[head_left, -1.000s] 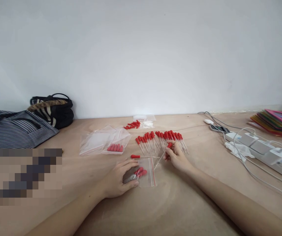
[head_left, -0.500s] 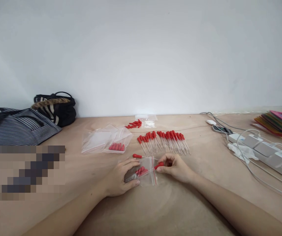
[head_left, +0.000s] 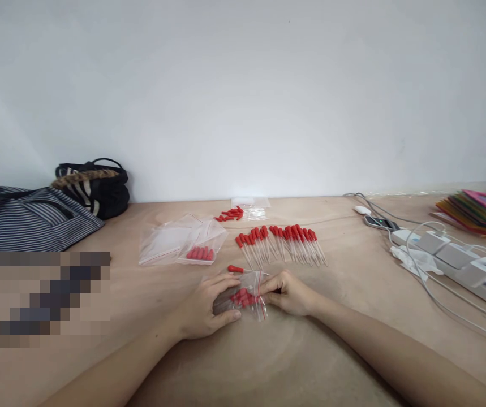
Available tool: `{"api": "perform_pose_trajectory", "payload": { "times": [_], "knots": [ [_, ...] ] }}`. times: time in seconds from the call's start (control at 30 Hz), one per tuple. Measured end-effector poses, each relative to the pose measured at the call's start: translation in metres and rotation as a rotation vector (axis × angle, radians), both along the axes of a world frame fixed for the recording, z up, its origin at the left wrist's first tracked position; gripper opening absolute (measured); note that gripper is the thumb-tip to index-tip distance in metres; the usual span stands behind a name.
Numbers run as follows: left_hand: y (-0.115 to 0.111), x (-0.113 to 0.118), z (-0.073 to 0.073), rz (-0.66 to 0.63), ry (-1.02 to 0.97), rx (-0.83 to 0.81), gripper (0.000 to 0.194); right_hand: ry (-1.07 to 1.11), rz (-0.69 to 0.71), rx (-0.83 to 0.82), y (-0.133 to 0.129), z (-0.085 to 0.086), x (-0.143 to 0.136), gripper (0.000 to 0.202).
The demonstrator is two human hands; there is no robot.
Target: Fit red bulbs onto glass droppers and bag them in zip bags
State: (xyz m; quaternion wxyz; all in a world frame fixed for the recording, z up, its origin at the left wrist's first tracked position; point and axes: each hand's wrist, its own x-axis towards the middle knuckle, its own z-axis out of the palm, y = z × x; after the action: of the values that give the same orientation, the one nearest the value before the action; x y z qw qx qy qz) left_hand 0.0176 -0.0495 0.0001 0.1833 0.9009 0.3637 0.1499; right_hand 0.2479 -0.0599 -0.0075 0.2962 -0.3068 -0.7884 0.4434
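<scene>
A clear zip-lock bag (head_left: 261, 314) with a red seal line lies flat in front of me, holding several red rubber bulbs (head_left: 243, 296). My left hand (head_left: 211, 305) holds the bag's left end down, fingers along the far side and thumb at the near side. At the bag's right-hand mouth, my right hand (head_left: 287, 293) has its thumb and fingers pinched on a red bulb, its tips partly hidden by the plastic. Just beyond the bag lies a dropper (head_left: 236, 269) with a red bulb.
Rows of red-topped droppers (head_left: 296, 240) lie behind the bag. Loose red bulbs (head_left: 229, 214) and clear tubes (head_left: 254, 212) are farther back. Left are plastic bags (head_left: 162, 243), one holding bulbs, and a striped bag (head_left: 43, 220). A power strip (head_left: 455, 260) with cables stands right.
My right hand has moved left, carrying the red bulb from outside the mouth into the zip-lock bag. My left hand stays in place on the bag.
</scene>
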Motion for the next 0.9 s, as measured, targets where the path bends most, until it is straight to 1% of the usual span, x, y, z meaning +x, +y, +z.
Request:
{"api": "perform_pose_trajectory", "payload": {
  "times": [0.13,0.23,0.27,0.37,0.4,0.43,0.5,0.57,0.63,0.67,0.7,0.77,0.83,0.9],
  "knots": [
    [-0.001,0.0,0.001,0.004,0.014,0.002,0.048,0.006,-0.059,-0.062,0.007,-0.012,-0.002,0.015],
    [-0.001,0.0,0.001,0.003,0.013,0.007,0.048,-0.007,-0.096,-0.05,0.01,-0.02,-0.005,0.012],
    [-0.001,0.0,0.001,0.004,0.011,0.009,0.049,-0.023,-0.141,-0.029,0.009,-0.021,-0.007,0.011],
    [-0.001,0.0,0.0,0.009,0.005,0.022,0.051,-0.068,-0.343,0.018,0.006,-0.024,-0.012,0.011],
    [-0.001,-0.001,0.0,0.013,0.003,0.024,0.051,-0.064,-0.384,0.014,0.006,-0.023,-0.012,0.01],
    [-0.001,-0.001,-0.001,0.018,0.002,0.025,0.052,-0.051,-0.388,-0.006,0.007,-0.022,-0.012,0.007],
    [-0.001,-0.001,-0.001,0.022,0.005,0.025,0.053,-0.02,-0.322,-0.062,0.012,-0.018,-0.008,0.006],
    [-0.001,-0.002,-0.001,0.022,0.016,0.025,0.052,-0.005,-0.295,-0.07,0.024,-0.011,-0.003,0.011],
    [-0.001,-0.002,-0.002,0.018,0.023,0.027,0.052,-0.033,-0.394,0.007,0.038,-0.001,-0.002,0.013],
    [0.0,-0.003,-0.002,0.015,0.02,0.03,0.052,-0.093,-0.457,0.059,0.046,0.004,-0.003,0.013],
    [0.0,-0.003,-0.003,0.011,0.012,0.034,0.053,-0.191,-0.491,0.109,0.052,0.008,-0.007,0.012],
    [0.001,-0.005,-0.006,0.005,-0.005,0.043,0.055,-0.447,-0.47,0.167,0.064,0.017,-0.02,0.013],
    [0.002,-0.006,-0.01,0.001,-0.018,0.049,0.056,-0.575,-0.445,0.177,0.071,0.024,-0.036,0.015],
    [0.003,-0.007,-0.012,-0.003,-0.019,0.045,0.056,-0.654,-0.426,0.17,0.076,0.031,-0.052,0.017]
  ]
}}
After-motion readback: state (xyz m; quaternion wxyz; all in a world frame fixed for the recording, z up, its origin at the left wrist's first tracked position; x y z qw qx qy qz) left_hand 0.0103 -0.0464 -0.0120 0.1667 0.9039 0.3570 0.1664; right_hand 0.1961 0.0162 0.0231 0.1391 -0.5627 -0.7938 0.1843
